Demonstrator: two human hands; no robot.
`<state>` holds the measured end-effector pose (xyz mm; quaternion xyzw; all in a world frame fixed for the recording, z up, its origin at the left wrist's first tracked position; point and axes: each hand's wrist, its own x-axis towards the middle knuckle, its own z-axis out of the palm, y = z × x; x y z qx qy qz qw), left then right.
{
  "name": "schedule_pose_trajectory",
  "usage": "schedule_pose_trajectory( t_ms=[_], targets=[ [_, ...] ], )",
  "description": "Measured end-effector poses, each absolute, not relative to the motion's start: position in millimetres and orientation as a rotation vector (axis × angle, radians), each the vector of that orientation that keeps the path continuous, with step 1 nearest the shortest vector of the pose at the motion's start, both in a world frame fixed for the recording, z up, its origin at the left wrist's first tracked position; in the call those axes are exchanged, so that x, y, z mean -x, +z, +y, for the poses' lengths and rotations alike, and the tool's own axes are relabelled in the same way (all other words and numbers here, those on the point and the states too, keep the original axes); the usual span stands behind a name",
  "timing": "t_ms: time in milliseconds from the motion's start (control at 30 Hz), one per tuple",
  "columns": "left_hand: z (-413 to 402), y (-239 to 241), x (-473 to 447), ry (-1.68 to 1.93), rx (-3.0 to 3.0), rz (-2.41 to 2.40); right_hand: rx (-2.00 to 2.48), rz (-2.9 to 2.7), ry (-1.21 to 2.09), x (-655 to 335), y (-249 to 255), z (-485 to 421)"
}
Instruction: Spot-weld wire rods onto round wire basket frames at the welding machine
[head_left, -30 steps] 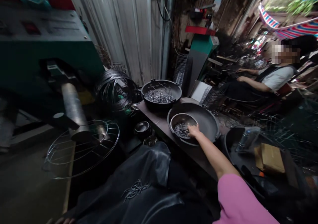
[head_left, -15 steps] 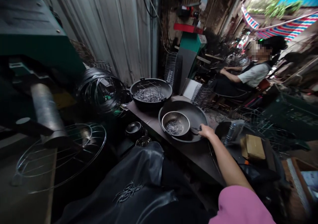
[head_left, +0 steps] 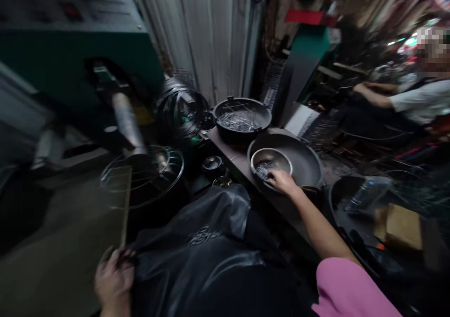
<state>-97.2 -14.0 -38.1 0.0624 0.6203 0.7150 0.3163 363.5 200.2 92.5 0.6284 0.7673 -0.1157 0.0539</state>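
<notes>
My right hand [head_left: 284, 182] reaches over the front rim of a metal bowl [head_left: 288, 160], its fingers curled down at the short bent wire pieces [head_left: 263, 169] inside. The fingertips are partly hidden, so what they grip is unclear. The bowl sits within a large dark pan [head_left: 305, 160]. A small pile of bent wire pieces [head_left: 204, 235] lies on the black apron [head_left: 225, 214] over my lap. At the lower left, my left hand [head_left: 114, 275] is blurred, with its fingers curled at the edge of a board [head_left: 70, 242]. What it holds cannot be made out.
Another pan with wire parts [head_left: 242, 120] stands behind on the bench [head_left: 228, 148]. Coiled wire [head_left: 183, 106] and a green machine [head_left: 80, 59] are left. A round wire rack [head_left: 176, 178] is near the board. A cardboard box [head_left: 403, 226] and a seated person [head_left: 418, 96] are right.
My right hand has moved left from the large pan's right side into the metal bowl. My left hand has come into view at the lower left. The view has turned left.
</notes>
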Motion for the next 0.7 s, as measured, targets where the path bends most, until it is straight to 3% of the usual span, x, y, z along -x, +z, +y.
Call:
schedule_pose_trajectory(
  t_ms=[100, 167, 267, 367, 700],
  targets=[
    [-8, -28, 87, 1.975, -0.108, 1.571, -1.361, 2.775, -0.912, -291, 75, 189],
    [-7, -27, 85, 2.016, -0.114, 1.588, -1.002, 2.818, -1.046, -239, 56, 173],
    [-9, -29, 86, 2.038, -0.103, 1.613, -0.728, 2.699, -0.750, -172, 27, 144],
    [-11, -30, 87, 2.048, -0.105, 1.588, -0.735, 2.583, -0.473, -132, 5, 119],
    [13, -12, 106, 1.904, 0.032, 1.494, -0.669, 2.568, -0.294, -123, -15, 87]
  ],
)
